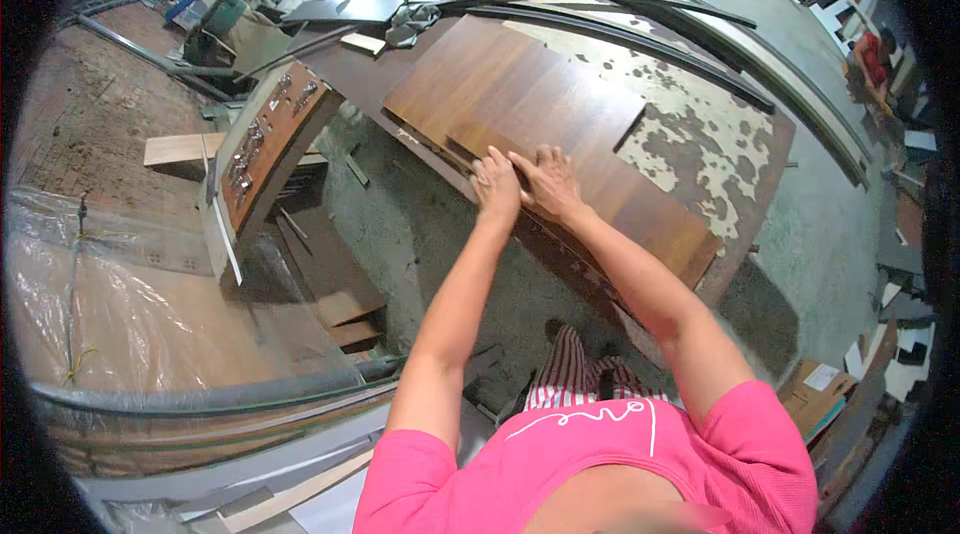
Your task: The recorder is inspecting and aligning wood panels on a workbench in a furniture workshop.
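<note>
Plastic sheet [150, 279] far left, then hardware board [262, 139]. Left hand [497, 182] and right hand [550, 181] together, fingers bent, pinch unclear, at near edge of brown panels [650, 204] on blotchy tabletop [735, 139]. Concrete floor [830, 224] right.

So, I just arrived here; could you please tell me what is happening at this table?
A person in a pink shirt has both hands on the flat brown boards lying on a worn table. The left hand and right hand are close together at the near edge; whether they grip or only press, I cannot tell. Another board with small metal parts is at the left.
</note>
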Demonstrator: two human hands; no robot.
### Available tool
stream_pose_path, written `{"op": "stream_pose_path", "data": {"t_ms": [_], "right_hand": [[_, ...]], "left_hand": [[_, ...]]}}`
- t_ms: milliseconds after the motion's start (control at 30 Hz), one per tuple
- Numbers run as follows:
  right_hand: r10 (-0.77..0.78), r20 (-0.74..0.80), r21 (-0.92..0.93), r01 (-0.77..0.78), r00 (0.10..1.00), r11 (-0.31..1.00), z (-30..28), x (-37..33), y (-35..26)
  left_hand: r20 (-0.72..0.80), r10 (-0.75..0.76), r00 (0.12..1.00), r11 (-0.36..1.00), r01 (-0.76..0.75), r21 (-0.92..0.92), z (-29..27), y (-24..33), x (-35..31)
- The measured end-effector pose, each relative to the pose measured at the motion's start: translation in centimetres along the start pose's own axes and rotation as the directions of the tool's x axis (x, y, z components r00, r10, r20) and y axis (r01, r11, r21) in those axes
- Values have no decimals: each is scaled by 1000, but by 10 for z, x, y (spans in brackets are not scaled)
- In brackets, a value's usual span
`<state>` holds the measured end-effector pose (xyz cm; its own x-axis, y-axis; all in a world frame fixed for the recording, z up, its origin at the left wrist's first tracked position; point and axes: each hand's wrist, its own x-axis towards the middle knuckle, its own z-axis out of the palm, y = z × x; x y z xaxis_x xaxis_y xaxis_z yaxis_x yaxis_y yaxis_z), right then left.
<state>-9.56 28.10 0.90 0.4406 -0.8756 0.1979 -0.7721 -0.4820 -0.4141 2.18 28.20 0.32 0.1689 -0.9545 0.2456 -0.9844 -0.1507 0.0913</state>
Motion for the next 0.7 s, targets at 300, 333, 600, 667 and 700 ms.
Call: {"op": "stream_pose_path", "data": {"t_ms": [300,333,600,667,700], "right_hand": [[43,-70,-29,-45,997,999,-83,-174,41],[26,-123,-41,-31,992,999,-91,-193,46],[62,-93,15,-60,994,998,-121,-244,49],[75,-85,10,-74,994,997,-118,-234,47],[68,-82,13,-67,994,998,-115,-227,47]], "left_hand": [[-66,245,967,969,-244,26,-18,109,-137],[-92,282,955,959,-282,14,-26,119,-152],[-41,308,951,938,-310,-153,-44,139,-203],[16,300,954,938,-292,-185,-48,134,-197],[17,293,956,941,-286,-181,-49,131,-191]]}}
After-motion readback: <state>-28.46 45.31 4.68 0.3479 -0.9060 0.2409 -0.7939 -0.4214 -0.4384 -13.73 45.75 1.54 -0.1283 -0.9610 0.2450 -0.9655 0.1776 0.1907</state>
